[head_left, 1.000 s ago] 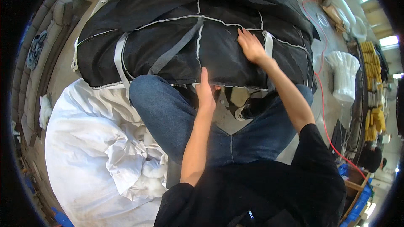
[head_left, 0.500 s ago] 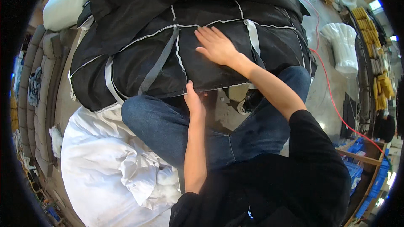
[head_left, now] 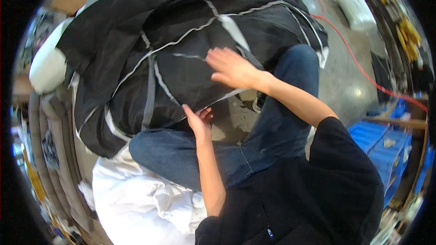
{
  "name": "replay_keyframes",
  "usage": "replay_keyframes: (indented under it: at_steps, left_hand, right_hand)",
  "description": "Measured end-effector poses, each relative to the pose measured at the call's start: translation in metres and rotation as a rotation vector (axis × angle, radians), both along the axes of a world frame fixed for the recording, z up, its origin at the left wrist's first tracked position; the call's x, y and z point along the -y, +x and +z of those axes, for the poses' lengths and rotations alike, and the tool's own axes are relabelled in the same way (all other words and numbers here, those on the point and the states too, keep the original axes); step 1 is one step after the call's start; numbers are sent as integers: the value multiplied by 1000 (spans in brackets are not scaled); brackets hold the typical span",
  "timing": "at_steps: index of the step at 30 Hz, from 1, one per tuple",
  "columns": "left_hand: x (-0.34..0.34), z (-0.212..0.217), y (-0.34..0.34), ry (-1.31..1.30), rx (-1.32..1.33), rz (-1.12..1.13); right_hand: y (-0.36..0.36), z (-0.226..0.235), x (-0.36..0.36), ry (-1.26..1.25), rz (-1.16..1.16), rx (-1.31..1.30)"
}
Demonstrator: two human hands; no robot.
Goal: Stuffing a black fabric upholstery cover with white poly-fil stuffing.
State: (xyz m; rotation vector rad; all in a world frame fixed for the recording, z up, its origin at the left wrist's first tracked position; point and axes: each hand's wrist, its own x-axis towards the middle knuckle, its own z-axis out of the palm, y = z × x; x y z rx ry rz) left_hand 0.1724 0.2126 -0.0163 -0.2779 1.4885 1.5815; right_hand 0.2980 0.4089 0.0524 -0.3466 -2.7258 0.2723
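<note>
A black fabric cover (head_left: 122, 31) with pale seams and grey straps lies bulging over a large padded form in front of me. My left hand (head_left: 198, 120) is closed at its near edge, thumb on top at the lower end of a pale seam; the other fingers curl at the edge, partly hidden. My right hand (head_left: 234, 69) is spread over the middle panel, fingers outstretched and somewhat blurred. By its fingertips shows a short pale strip (head_left: 188, 56). Beyond that hand, a wide white-grey strap (head_left: 234, 31) crosses the cover. Nothing is gripped in the right hand.
White fabric with filling (head_left: 131, 199) bunches at my lower left. Grey cushioned seating (head_left: 59, 154) stands at the left. A red hose (head_left: 347, 45) runs across the floor at right, near a wrapped white bundle (head_left: 352, 2) and blue crates (head_left: 379, 145).
The view has turned and shifted. My right hand has come off the long pale seam, nearer to me on the panel, and the short strip now shows. My left hand stays at the edge.
</note>
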Motion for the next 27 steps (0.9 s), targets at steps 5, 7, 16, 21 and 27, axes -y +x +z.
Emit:
replay_keyframes:
  at_steps: [5, 7, 16, 21, 27]
  left_hand:
    - [1, -24, 13, -113, -304, -281]
    - [-7, -26, 22, -38, -350, -455]
    - [-54, -8, 78, 164, -208, -826]
    - [-63, 5, 46, 128, -223, -946]
    - [-87, 3, 63, 205, -56, -836]
  right_hand:
    - [124, 57, 42, -746, 47, 147]
    - [198, 48, 53, -1097, -321, -560]
    - [477, -265, 225, -983, -1754, 108]
    - [417, -310, 297, -1228, -1491, 505]
    - [411, -326, 299, -1018, -1725, 335]
